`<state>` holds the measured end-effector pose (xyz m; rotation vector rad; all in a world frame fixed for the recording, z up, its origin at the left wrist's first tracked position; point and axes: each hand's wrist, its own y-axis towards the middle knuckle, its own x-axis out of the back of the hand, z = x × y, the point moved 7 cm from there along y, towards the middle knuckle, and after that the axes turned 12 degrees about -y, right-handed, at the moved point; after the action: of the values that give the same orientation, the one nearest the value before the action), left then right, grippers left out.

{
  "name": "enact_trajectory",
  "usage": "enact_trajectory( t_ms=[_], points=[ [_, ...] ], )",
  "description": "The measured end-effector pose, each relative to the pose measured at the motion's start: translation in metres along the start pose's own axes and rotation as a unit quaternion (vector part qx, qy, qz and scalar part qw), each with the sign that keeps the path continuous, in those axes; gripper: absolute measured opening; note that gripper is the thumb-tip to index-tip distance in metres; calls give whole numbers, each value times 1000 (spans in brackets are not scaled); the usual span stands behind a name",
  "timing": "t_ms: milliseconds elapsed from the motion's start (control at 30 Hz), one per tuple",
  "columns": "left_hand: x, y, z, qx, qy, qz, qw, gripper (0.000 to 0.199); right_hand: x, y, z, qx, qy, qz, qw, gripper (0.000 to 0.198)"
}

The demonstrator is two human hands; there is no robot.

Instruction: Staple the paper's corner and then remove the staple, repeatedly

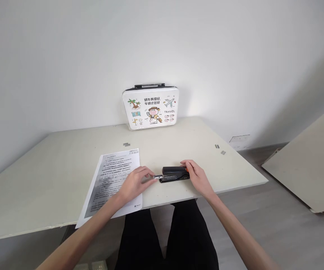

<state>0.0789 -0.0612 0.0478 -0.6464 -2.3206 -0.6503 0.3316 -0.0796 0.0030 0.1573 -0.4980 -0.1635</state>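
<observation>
A black stapler (174, 173) with an orange part at its right end lies on the table just in front of me. From its left end a silver metal magazine (158, 177) sticks out. My left hand (137, 182) pinches the outer tip of that magazine between thumb and fingers; whether a staple strip is also in the pinch, I cannot tell. Around the stapler's right end, my right hand (197, 178) is closed, covering that end. Partly under my left hand and forearm lies a printed sheet of paper (116, 167), overhanging the table's front edge.
A white cartoon-printed case (152, 107) with a black handle stands at the back of the table (52, 165), near the wall. Small grey staple strips (126, 144) lie behind the paper, and more staple strips (217, 146) lie near the right edge. A pale panel (308, 165) stands at far right.
</observation>
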Motion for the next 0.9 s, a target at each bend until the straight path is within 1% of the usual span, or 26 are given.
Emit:
enact_trajectory(
  t_ms=[200, 400, 600, 733, 900],
  points=[
    [4, -1, 0, -7, 13, 4, 1000, 28, 1, 2, 5, 10, -2, 6, 1000, 45],
    [3, -2, 1, -12, 11, 9, 1000, 28, 0, 1, 3, -1, -17, 9, 1000, 47],
    [6, -3, -1, -19, 20, 11, 1000, 23, 1, -2, 8, 4, -44, 22, 999, 48],
    [8, -4, -2, -30, 20, 17, 999, 22, 1, -5, 13, 17, -54, 38, 998, 53],
    [14, -7, 1, -37, 26, 18, 999, 20, 1, -4, 13, 17, -62, 37, 997, 59]
  ],
)
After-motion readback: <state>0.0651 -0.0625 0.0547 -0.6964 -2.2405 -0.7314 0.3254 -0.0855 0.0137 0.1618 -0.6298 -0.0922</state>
